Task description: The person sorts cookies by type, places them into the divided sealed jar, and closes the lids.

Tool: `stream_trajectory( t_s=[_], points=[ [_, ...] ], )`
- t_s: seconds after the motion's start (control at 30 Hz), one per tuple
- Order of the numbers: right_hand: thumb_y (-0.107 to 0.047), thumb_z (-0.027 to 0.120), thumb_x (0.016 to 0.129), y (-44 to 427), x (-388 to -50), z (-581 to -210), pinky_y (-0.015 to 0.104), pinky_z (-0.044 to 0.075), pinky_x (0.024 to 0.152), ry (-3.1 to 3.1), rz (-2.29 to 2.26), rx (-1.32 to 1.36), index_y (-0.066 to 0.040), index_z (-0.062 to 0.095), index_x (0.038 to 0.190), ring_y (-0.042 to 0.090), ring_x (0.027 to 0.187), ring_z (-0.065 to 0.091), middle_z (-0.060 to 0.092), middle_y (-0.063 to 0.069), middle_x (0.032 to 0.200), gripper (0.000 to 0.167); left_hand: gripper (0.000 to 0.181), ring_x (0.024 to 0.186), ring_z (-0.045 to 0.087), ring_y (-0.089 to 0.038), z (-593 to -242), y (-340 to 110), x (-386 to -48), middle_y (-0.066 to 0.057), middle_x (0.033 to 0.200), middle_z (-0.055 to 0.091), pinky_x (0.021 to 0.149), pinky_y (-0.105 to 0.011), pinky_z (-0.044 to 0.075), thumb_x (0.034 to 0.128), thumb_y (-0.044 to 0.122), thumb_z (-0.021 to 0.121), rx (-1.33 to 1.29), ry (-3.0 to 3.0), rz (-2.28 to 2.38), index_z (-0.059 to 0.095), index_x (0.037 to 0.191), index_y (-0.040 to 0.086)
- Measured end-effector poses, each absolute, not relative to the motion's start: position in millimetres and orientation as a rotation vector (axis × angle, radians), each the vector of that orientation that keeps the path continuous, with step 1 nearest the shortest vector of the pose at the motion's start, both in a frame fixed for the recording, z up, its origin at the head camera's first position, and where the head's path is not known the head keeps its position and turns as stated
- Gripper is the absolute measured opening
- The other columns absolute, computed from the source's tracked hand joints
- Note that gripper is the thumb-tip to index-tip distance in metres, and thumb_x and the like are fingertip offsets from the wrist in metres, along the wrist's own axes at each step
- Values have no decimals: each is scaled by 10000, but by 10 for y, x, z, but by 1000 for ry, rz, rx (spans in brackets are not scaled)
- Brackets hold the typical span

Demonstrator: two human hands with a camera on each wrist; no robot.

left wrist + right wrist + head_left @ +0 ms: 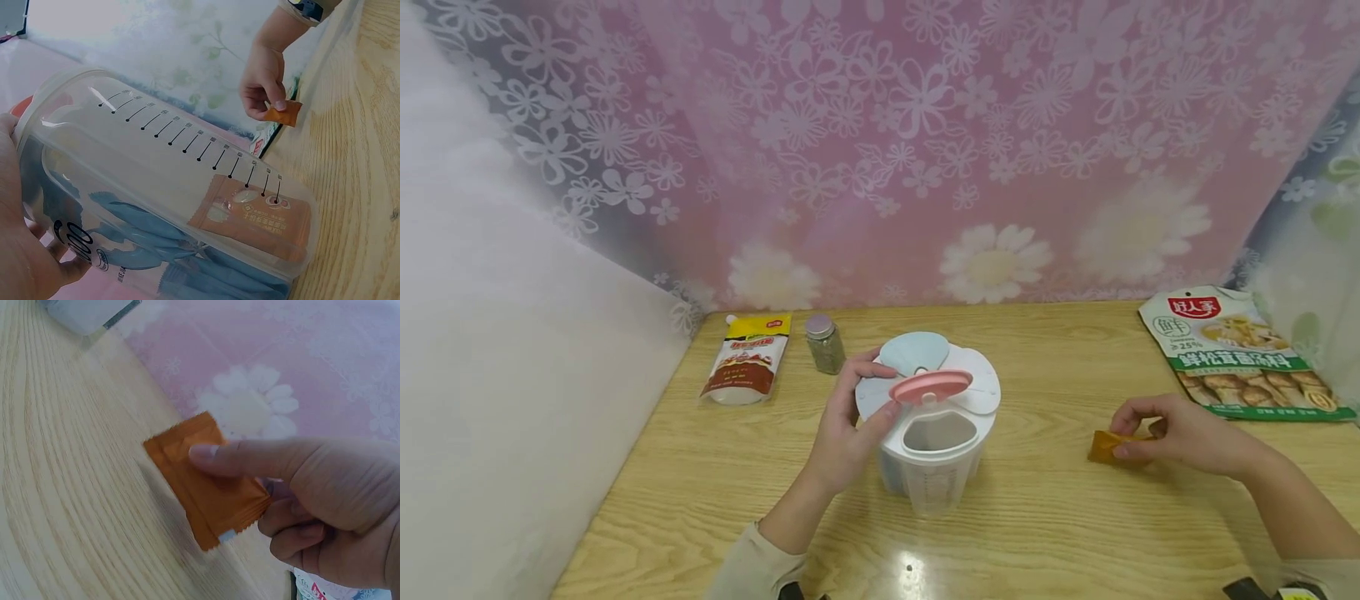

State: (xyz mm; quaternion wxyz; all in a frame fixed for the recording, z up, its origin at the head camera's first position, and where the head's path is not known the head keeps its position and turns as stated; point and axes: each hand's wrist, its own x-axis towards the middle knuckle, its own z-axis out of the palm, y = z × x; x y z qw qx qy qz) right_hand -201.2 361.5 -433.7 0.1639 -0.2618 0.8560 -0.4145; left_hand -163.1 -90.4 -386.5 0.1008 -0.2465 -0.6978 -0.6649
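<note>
A clear, divided storage container [936, 487] stands upright on the table, with measuring marks down its side. Its white top has a pale blue flap [914, 352] and a raised pink flap [931, 385] beside an uncovered opening. My left hand [848, 429] grips the container's upper left side, thumb near the pink flap. Through the wall in the left wrist view, an orange packet [255, 217] lies at the bottom of one compartment and several blue packets [144, 228] fill another. To the right, my right hand [1187, 437] pinches a small orange sachet [209, 481] between thumb and fingers.
At the back left are a yellow-and-white spouted pouch [745, 360] and a small glass jar [825, 343] with a pinkish lid. A large green-and-white mushroom packet [1243, 354] lies at the back right. A pink flowered cloth [880, 167] hangs behind the wooden table [700, 517].
</note>
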Motion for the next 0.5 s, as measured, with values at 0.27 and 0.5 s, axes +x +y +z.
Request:
stream_trajectory(
  t_s=[0.27,0.5],
  points=[
    [-188,616,989,3536,-1941,-4169,298,561,703,2409,-1227,-507,-2,611,1311,190,825,706,669,-102,1108,372,338,1416,382,-320,-3865,-886,-1624,-147,1484,421,1107,-293,395,901,154,618,-739,-2048,-1975,528,1203,29],
    [-171,591,1003,3339,-1874,-4046,339,579,765,2365,-1358,-473,3,624,1278,252,875,725,695,-47,1129,327,344,1411,394,-320,-3844,-900,-1619,-144,1492,412,1096,-289,408,906,166,614,-727,-2067,-1969,521,1210,36]
  ],
)
